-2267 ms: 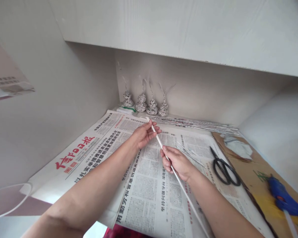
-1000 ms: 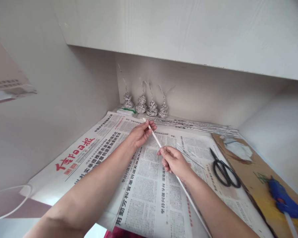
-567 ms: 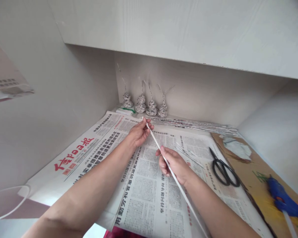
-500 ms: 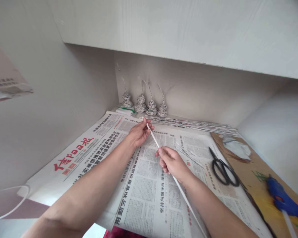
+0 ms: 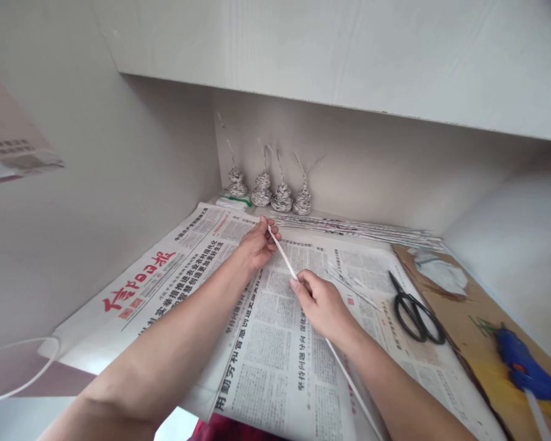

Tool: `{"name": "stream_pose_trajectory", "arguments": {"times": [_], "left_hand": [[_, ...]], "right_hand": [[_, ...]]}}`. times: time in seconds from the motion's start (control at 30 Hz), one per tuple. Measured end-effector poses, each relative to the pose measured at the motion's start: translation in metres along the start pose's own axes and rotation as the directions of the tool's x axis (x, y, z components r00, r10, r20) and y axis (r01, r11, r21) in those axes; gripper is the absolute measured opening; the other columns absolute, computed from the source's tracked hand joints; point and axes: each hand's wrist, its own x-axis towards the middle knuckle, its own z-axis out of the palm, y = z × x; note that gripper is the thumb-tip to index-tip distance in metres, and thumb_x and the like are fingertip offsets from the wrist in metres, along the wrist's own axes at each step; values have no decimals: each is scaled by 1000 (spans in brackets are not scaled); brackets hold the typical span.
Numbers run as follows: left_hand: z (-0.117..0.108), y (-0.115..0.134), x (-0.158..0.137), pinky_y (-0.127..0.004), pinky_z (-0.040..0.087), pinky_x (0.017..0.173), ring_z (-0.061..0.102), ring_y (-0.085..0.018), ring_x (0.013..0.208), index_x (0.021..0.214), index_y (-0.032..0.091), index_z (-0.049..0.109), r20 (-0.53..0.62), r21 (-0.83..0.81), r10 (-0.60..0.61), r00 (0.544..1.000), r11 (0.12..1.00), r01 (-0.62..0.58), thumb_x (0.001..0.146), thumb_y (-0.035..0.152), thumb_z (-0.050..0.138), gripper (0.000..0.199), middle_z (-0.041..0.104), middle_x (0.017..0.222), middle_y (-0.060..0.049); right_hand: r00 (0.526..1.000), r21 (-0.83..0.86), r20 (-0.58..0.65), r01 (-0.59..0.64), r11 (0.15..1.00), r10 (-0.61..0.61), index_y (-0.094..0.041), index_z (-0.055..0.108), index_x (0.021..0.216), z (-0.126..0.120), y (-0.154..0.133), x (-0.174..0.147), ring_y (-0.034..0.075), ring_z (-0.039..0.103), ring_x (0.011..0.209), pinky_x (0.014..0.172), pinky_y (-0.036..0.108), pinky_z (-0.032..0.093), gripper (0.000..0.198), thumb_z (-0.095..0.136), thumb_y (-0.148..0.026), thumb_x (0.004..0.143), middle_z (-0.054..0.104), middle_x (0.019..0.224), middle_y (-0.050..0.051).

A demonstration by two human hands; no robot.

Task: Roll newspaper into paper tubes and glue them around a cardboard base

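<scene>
A long, thin white paper tube (image 5: 283,253) runs slantwise between my hands, over newspaper sheets (image 5: 275,334) spread on the table. My left hand (image 5: 260,242) holds its far end between thumb and fingers. Closer to me, my right hand (image 5: 319,301) is closed around the tube, thumb on top. From there the tube trails down past my right forearm to the bottom edge of the view. Part of it is hidden inside the right hand.
Several woven paper gourds (image 5: 282,197) stand along the back wall, near a bundle of rolled paper sticks (image 5: 358,230). To the right lie black scissors (image 5: 411,312), cardboard (image 5: 463,334), a crumpled plastic bag (image 5: 441,274) and a blue glue gun (image 5: 523,361). A shelf panel (image 5: 330,55) overhangs the back.
My right hand has turned slightly, so its lower fingers are now tucked out of sight. My left hand stays at the far end of the tube. The view has shifted slightly.
</scene>
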Motion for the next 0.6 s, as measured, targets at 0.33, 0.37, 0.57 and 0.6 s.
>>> {"name": "stream_pose_trajectory", "arguments": {"times": [0.33, 0.37, 0.57, 0.6], "left_hand": [[1, 4, -1, -11, 19, 30, 42, -4, 42, 76, 11, 51, 70, -146, -9, 998, 989, 19, 91, 32, 41, 28, 42, 56, 2], [1, 4, -1, -11, 20, 30, 43, -5, 43, 76, 11, 51, 66, -142, -1, 998, 990, 11, 91, 32, 41, 27, 43, 57, 1], [-1, 4, 3, -12, 34, 37, 52, -8, 52, 81, 7, 58, -6, 11, 108, 994, 994, -108, 92, 27, 42, 28, 51, 62, -4], [-1, 4, 3, -12, 34, 37, 52, -8, 51, 81, 7, 58, -18, 25, 116, 993, 993, -116, 92, 27, 42, 28, 51, 61, -4]], "right_hand": [[869, 660, 489, -430, 616, 82, -24, 43, 81, 5, -11, -3, 8, 19, 34, 34, 21, 17, 32, 35, -54, 89, 23, 46, -10], [877, 627, 471, -412, 661, 99, -24, 45, 84, 5, -12, -3, 8, 22, 34, 35, 21, 18, 34, 34, -56, 89, 26, 47, -10], [999, -257, -36, 2, 966, -12, -21, 48, 68, -7, -7, -4, 12, 40, 50, 48, 25, 26, 38, 45, -55, 84, 45, 55, -2], [996, -339, -73, 28, 940, -56, -20, 47, 64, -9, -7, -4, 12, 41, 52, 49, 26, 26, 39, 45, -54, 85, 47, 55, -1]]}}
